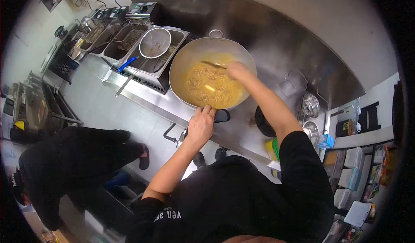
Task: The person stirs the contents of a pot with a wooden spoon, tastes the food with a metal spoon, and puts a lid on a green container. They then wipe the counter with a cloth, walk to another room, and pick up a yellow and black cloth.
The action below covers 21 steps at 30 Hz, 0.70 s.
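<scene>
A wide metal pot stands on the steel counter, holding a yellow-brown stew with shredded pieces and a pale yellow stick-shaped lump. My left hand is closed at the pot's near edge, beside a black grip or pad; its fingertips are partly hidden. Over the right side of the pot, my right hand is closed round a thin dark utensil. That utensil reaches left into the stew, and its working end cannot be made out. A loop handle shows on the far rim.
A mesh strainer with a blue-ended handle lies over the fryers at left. A clear jug, metal bowls and a black round pan are at right. Another person in black bends at lower left.
</scene>
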Motion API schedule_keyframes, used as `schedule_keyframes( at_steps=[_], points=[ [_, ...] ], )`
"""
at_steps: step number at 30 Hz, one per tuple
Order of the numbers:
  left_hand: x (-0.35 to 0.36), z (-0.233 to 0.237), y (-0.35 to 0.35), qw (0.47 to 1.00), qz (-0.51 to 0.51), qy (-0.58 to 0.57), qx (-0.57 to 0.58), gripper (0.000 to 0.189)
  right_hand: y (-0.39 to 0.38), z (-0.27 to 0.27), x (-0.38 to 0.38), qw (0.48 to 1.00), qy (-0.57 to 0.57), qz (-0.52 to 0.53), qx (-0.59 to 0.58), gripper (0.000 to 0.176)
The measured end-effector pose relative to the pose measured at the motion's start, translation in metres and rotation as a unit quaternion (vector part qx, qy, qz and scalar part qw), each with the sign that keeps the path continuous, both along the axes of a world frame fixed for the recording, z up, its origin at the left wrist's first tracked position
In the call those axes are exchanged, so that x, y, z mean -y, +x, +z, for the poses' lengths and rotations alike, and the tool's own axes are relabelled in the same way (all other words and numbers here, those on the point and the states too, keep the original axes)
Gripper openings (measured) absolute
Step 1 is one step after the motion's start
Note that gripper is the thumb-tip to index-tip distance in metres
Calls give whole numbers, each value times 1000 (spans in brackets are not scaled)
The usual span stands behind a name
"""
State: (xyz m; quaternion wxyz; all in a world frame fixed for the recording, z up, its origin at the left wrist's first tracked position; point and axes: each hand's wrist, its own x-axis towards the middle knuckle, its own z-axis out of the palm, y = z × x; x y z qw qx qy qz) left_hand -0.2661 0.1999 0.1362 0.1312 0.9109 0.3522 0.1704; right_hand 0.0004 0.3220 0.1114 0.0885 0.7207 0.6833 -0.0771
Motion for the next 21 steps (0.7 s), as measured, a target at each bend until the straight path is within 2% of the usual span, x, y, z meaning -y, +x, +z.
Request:
schedule_keyframes(
  at_steps=[3,5,7,8,10,11,13,14,17,19,21],
  points=[
    [2,-1,-3,1000,-9,3,8,39,-37,20,31,998,51,-29,-26,22],
    [3,0,-8,1000,-13,5,15,40,-50,68,62,997,-30,33,58,22],
    [7,2,-15,997,-33,14,75,43,-64,117,108,997,-44,41,50,21],
    [12,-1,-20,996,-37,13,77,43,-71,118,119,997,-46,37,52,21],
    [23,-11,-29,981,-132,-9,141,46,-77,118,138,989,-123,10,80,20],
    [28,-15,-30,978,-149,-10,143,46,-72,105,138,989,-123,-7,80,20],
    [40,-27,-24,950,-272,-66,135,46,-57,54,124,996,-28,-30,82,21],
    [43,-38,-16,946,-295,-81,108,46,-53,48,116,996,-5,-37,85,20],
    [53,-77,14,947,-297,-107,63,45,-50,19,102,992,84,-53,82,18],
    [56,-122,35,942,-326,-75,36,51,-58,20,115,991,98,-60,73,17],
    [64,-144,50,953,-289,-87,-30,62,-65,36,142,989,133,-47,36,17]
  ],
)
